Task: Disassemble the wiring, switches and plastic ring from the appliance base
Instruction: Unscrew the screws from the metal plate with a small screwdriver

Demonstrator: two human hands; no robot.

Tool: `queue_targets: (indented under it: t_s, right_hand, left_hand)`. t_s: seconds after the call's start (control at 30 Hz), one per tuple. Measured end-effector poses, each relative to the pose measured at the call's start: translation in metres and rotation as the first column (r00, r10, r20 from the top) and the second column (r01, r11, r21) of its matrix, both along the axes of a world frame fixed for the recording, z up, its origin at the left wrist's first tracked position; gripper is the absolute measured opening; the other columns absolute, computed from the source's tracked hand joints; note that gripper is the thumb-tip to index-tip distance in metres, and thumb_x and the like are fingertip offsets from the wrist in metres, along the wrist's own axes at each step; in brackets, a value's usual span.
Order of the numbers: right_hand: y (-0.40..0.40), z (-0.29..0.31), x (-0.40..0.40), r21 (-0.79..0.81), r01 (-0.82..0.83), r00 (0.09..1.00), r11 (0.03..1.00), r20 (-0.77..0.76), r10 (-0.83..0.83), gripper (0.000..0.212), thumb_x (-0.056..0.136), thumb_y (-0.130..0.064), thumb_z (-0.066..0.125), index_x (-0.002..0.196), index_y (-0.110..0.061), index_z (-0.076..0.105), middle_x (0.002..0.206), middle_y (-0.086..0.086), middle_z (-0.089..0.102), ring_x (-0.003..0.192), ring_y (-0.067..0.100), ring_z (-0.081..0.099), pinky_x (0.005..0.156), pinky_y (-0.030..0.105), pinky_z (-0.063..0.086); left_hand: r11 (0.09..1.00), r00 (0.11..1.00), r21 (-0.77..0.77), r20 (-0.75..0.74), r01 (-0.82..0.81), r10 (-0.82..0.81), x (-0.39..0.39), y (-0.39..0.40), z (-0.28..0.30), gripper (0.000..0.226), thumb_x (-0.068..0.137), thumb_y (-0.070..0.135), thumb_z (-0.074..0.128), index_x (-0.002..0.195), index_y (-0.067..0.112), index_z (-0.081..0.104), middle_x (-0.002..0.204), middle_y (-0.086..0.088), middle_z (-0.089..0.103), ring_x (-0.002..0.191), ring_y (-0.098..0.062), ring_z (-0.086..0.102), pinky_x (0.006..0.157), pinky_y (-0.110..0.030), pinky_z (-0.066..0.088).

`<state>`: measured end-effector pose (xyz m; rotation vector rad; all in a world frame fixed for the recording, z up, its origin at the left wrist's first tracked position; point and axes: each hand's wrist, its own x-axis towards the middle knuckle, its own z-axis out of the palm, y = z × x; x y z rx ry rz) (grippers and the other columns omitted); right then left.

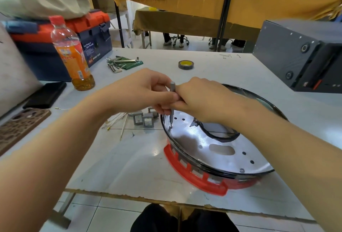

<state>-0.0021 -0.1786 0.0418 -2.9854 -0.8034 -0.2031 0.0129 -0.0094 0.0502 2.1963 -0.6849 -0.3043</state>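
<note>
- Round appliance base with a shiny metal plate (218,143) lies on the white counter (129,167), near-right of centre; the red plastic ring (194,178) is still fitted round its near-left edge.
- Slim grey metal screwdriver (172,102) stands close to upright, its tip seated on a small screw (170,126) at the plate's far-left rim.
- Risk 1: the bit could cam out of the screw head. Likely cause: the slight tilt of the shaft, or too little downward pressure while turning. Result would be a rounded head or a scratched plate.
- Risk 2: the base could shift or rock on the counter, since neither hand steadies it.
- Risk 3: the freed screw could roll away; one loose screw (132,135) already lies on the counter nearby.
- Left hand (146,91): forearm enters from near-left, fingers curled round the screwdriver's upper shaft, holding it.
- Right hand (199,98): forearm crosses over the base from near-right, fingers bent in against the shaft from the right. Grip appears to be a pinch; the fingertips are partly hidden.
- Already off, judging by position: three grey square rocker switches (145,119) and pale loose wires (118,120), left of the base.
</note>
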Motion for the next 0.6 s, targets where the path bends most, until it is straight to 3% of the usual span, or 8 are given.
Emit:
queue_targets:
  t_s: [0.07, 0.17, 0.27, 0.37, 0.47, 0.53, 0.6]
  right_hand:
    - [-0.005, -0.005, -0.001, 0.036, -0.01, 0.998, 0.999, -0.059, 0.012, 0.038, 0.085, -0.064, 0.049, 0.073, -0.028, 0.045, 0.069, -0.006, 0.049, 0.062, 0.012, 0.047, 0.051, 0.031, 0.036]
    - [-0.017, -0.015, -0.004, 0.052, -0.026, 0.977, 0.998, -0.208, 0.036, 0.053, 0.077, -0.066, 0.057, 0.101, -0.019, 0.058, 0.095, -0.001, 0.059, 0.086, 0.017, 0.055, 0.076, 0.036, 0.049]
    - [-0.026, -0.027, -0.008, 0.02, -0.103, 0.936, 0.994, -0.335, 0.104, 0.072, 0.08, -0.064, 0.055, 0.133, -0.018, 0.043, 0.129, -0.002, 0.043, 0.119, 0.015, 0.041, 0.102, 0.03, 0.033]
    - [-0.031, -0.04, -0.012, -0.111, -0.119, 0.938, 0.987, -0.338, 0.075, 0.082, 0.084, -0.07, 0.039, 0.149, -0.024, 0.017, 0.154, -0.009, 0.013, 0.14, 0.013, 0.013, 0.116, 0.039, 0.003]
    - [-0.033, -0.049, -0.014, -0.11, -0.117, 0.932, 0.987, -0.354, 0.071, 0.085, 0.087, -0.07, 0.03, 0.152, -0.025, 0.0, 0.158, -0.01, -0.01, 0.143, 0.006, -0.006, 0.116, 0.036, -0.01]
    - [-0.033, -0.052, -0.015, -0.101, -0.139, 0.928, 0.985, -0.362, 0.093, 0.086, 0.087, -0.07, 0.024, 0.152, -0.022, -0.007, 0.158, -0.008, -0.016, 0.144, 0.006, -0.013, 0.118, 0.037, -0.01]
    - [-0.034, -0.053, -0.015, -0.115, -0.155, 0.928, 0.981, -0.359, 0.104, 0.091, 0.081, -0.074, 0.014, 0.151, -0.021, -0.011, 0.158, -0.006, -0.019, 0.144, 0.007, -0.017, 0.118, 0.041, -0.009]
  left_hand:
    - [0.999, 0.997, 0.044, 0.077, -0.03, 0.026, -0.002, -0.003, 0.001, 0.014, 0.09, 0.018, 0.06, 0.099, 0.011, 0.067, 0.084, -0.009, 0.074, 0.076, -0.018, 0.072, 0.069, -0.024, 0.058]
    - [0.993, 0.996, 0.118, 0.09, -0.03, 0.019, -0.005, -0.002, 0.009, 0.007, 0.089, 0.017, 0.061, 0.091, 0.013, 0.066, 0.077, -0.003, 0.074, 0.07, -0.01, 0.071, 0.063, -0.015, 0.055]
    - [0.945, 0.98, 0.327, 0.175, 0.031, -0.092, -0.002, -0.005, 0.021, 0.005, 0.087, 0.024, 0.064, 0.083, 0.021, 0.065, 0.071, 0.008, 0.072, 0.064, 0.0, 0.068, 0.06, -0.013, 0.052]
    - [0.81, 0.925, 0.582, 0.262, 0.078, -0.277, 0.001, -0.013, 0.03, 0.008, 0.089, 0.028, 0.061, 0.081, 0.028, 0.061, 0.07, 0.016, 0.064, 0.069, 0.014, 0.056, 0.062, -0.01, 0.043]
    - [0.649, 0.855, 0.748, 0.24, 0.139, -0.46, 0.004, -0.024, 0.032, 0.004, 0.091, 0.031, 0.059, 0.09, 0.032, 0.062, 0.084, 0.017, 0.06, 0.076, 0.007, 0.051, 0.074, -0.016, 0.043]
    - [0.548, 0.82, 0.821, 0.198, 0.161, -0.538, 0.005, -0.029, 0.031, 0.007, 0.091, 0.029, 0.059, 0.095, 0.03, 0.064, 0.09, 0.012, 0.061, 0.08, -0.001, 0.051, 0.077, -0.021, 0.045]
    - [0.507, 0.802, 0.847, 0.191, 0.157, -0.567, 0.008, -0.033, 0.031, 0.008, 0.091, 0.027, 0.059, 0.096, 0.027, 0.066, 0.092, 0.009, 0.063, 0.082, -0.004, 0.052, 0.077, -0.022, 0.046]
